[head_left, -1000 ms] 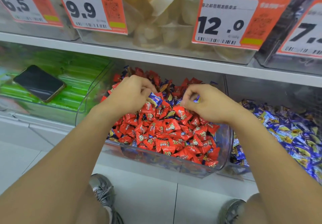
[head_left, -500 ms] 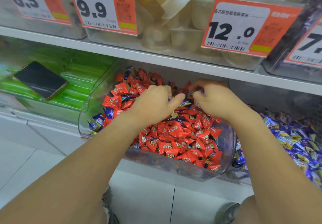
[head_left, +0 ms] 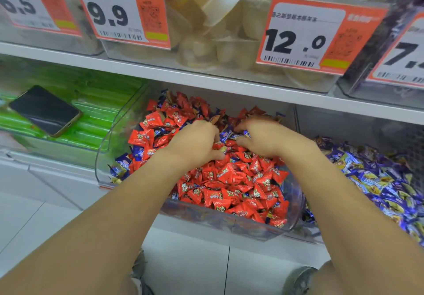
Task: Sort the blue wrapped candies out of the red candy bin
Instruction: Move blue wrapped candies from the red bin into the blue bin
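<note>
1. Shelving. We see a white shelf [head_left: 206, 81] carrying clear bins with orange price tags [head_left: 319, 35] above, and a lower row of bins at which the person works.
2. Lower row. The red candy bin [head_left: 231, 222] sits in the middle; a bin of blue wrapped sweets [head_left: 378, 184] stands just to its right, and a green-filled bin [head_left: 96, 102] to its left bears a phone [head_left: 44, 111].
3. Contents. Red candies [head_left: 229, 187] fill the middle bin; blue wrapped candies [head_left: 120, 165] show at its left front corner, along its left side and between the hands [head_left: 229, 134].
4. Step in hand. We judge the sorting mid-course, the pile being searched; the next move calls for pinching one blue piece free and carrying it right.
5. Left hand [head_left: 195, 143]. It rests knuckles-up on the pile, fingers curled down into the candies; whether they hold one we cannot tell.
6. Right hand [head_left: 266, 138]. Its fingers curve loosely over the blue pieces at centre, touching them, perhaps gathering; no firm grasp is visible.
</note>
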A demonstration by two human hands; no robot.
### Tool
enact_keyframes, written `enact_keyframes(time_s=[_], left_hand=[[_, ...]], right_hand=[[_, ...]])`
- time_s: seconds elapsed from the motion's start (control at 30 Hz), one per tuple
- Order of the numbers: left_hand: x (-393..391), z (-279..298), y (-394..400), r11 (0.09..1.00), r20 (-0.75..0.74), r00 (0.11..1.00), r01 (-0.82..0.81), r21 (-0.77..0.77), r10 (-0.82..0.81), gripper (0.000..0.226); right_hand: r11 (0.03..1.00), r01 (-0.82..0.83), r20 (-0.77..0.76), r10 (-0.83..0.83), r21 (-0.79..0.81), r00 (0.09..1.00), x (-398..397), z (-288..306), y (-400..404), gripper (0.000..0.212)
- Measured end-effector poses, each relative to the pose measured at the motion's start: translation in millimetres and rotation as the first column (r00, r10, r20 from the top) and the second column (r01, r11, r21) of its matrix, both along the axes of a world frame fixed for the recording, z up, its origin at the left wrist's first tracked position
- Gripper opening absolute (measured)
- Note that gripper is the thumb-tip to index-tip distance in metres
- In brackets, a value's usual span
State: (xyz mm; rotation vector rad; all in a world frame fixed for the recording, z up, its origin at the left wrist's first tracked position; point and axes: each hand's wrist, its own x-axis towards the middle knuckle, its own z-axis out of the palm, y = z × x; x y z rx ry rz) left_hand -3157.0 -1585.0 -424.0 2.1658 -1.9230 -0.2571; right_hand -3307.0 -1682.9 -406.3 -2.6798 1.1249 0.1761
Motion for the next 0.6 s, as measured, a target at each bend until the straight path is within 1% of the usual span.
enact_keyframes(time_s=[0.07,0.1,0.17,0.23,0.27,0.33,0.47,0.53,0.6], left_hand=[[0.7,2.4,1.2,1.0,-0.029,1.0,0.005,-0.018,-0.005,0.043],[1.9,3.3,1.9,1.0,-0.071,0.997,0.005,-0.027,-0.007,0.038],[6.2,6.5,4.0,0.999,-0.205,0.978,-0.028,-0.042,0.019,0.031],[12.7,10.4,5.6,0.995,-0.332,0.941,-0.083,-0.051,0.061,0.025],[16.4,11.4,5.6,0.994,-0.369,0.927,-0.093,-0.057,0.066,0.023],[21.9,11.8,5.1,0.994,-0.372,0.926,-0.093,-0.063,0.063,0.021],[26.9,8.5,2.2,0.995,-0.317,0.945,-0.098,-0.033,0.082,0.022],[27.7,7.5,3.1,0.995,-0.294,0.952,-0.095,-0.019,0.085,0.025],[29.5,9.4,7.6,0.996,-0.309,0.949,-0.079,-0.032,0.065,0.025]], right_hand=[[1.0,-0.012,0.032,0.013,-0.022,0.999,-0.4,-1.9,1.4,0.032],[1.0,-0.015,0.06,0.016,-0.014,0.998,-1.6,-2.3,3.0,0.026],[1.0,-0.022,0.125,0.021,0.004,0.992,-5.2,-1.8,7.8,0.014],[1.0,-0.027,0.181,0.027,0.0,0.983,-7.5,-2.8,10.3,0.009],[1.0,-0.023,0.201,0.023,-0.003,0.979,-7.8,-4.2,10.0,0.009],[1.0,0.002,0.246,-0.001,-0.001,0.969,-8.0,-6.6,8.3,0.019],[0.998,0.046,0.302,-0.029,-0.049,0.953,-7.1,-8.3,0.2,0.045],[0.999,0.012,0.264,-0.002,-0.036,0.965,-1.7,-7.4,-1.0,0.056],[0.999,-0.034,0.184,0.034,-0.003,0.982,7.0,-7.1,-1.6,0.065]])
